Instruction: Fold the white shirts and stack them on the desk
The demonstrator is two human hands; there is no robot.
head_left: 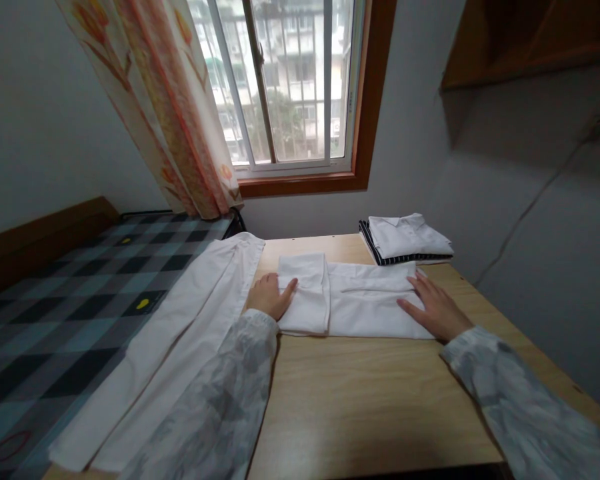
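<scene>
A white garment (365, 300) lies across the wooden table in a long flat strip, its left part folded over toward the middle. I cannot tell what kind of garment it is. On its left end rests my left hand (270, 295), flat, with the thumb apart from the fingers. My right hand (437, 307) is open at the other end, fingers spread over the edge of the cloth. To the left, white trousers (180, 333) stretch lengthwise along the table's side, partly behind my left sleeve.
The pale wooden table (360, 393) stands against the wall under a window (290, 87). At its back right sits a stack of a folded white shirt (405, 233) on dark striped cloth (373, 243). A bed with a checked cover (80, 300) adjoins the left; a curtain (180, 113) hangs above.
</scene>
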